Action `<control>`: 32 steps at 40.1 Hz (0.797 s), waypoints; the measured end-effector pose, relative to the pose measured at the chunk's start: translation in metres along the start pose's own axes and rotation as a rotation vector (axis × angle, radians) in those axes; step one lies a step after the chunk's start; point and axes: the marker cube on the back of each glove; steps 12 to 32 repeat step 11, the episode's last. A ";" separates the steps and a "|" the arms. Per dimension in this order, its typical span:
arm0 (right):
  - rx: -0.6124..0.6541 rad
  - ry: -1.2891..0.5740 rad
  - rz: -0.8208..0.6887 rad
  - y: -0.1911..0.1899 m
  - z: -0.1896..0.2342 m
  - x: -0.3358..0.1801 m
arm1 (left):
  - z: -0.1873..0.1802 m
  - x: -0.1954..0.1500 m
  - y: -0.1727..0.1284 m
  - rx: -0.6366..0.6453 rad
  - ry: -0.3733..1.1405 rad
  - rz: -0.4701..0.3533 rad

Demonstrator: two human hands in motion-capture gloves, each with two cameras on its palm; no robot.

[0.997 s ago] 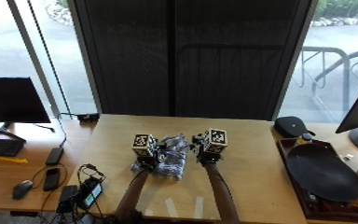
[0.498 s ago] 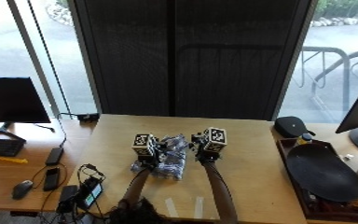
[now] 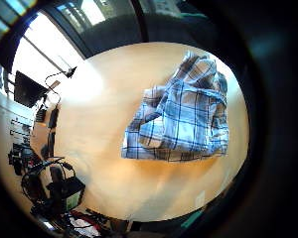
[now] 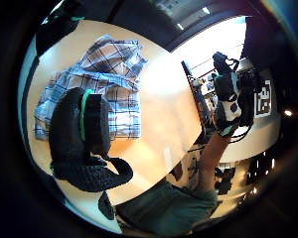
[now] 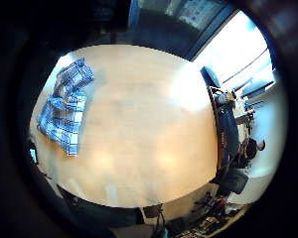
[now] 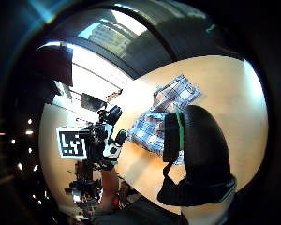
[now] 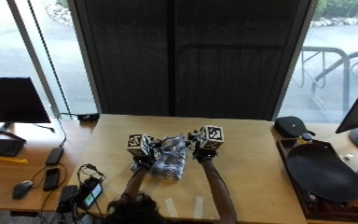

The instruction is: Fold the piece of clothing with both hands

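In the outside view, the fingers of the left hand (image 7: 143, 157) and the right hand (image 7: 199, 151) are covered from above, so their curl cannot be told. The near edge of the blue plaid garment (image 7: 168, 160) is partly masked between the forearms, and its kind cannot be made out. In the left thumb side palm view, part of the garment (image 4: 109, 74) is hidden behind a gloved thumb (image 4: 82, 124). The small items on the side desk (image 7: 17, 177) are too small to be identified.
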 end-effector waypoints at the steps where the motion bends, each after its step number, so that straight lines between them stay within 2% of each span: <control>1: -0.001 -0.004 -0.001 0.001 -0.002 0.000 | 0.000 0.000 -0.002 0.030 0.007 0.018; 5: -0.009 -0.004 -0.001 0.005 -0.012 0.000 | 0.000 -0.011 -0.006 0.065 -0.057 0.001; 11: -0.015 -0.003 0.003 0.012 -0.030 -0.002 | -0.010 -0.002 -0.001 0.082 -0.050 0.029; 32: -0.015 -0.003 0.003 0.012 -0.030 -0.002 | -0.010 -0.002 -0.001 0.082 -0.050 0.029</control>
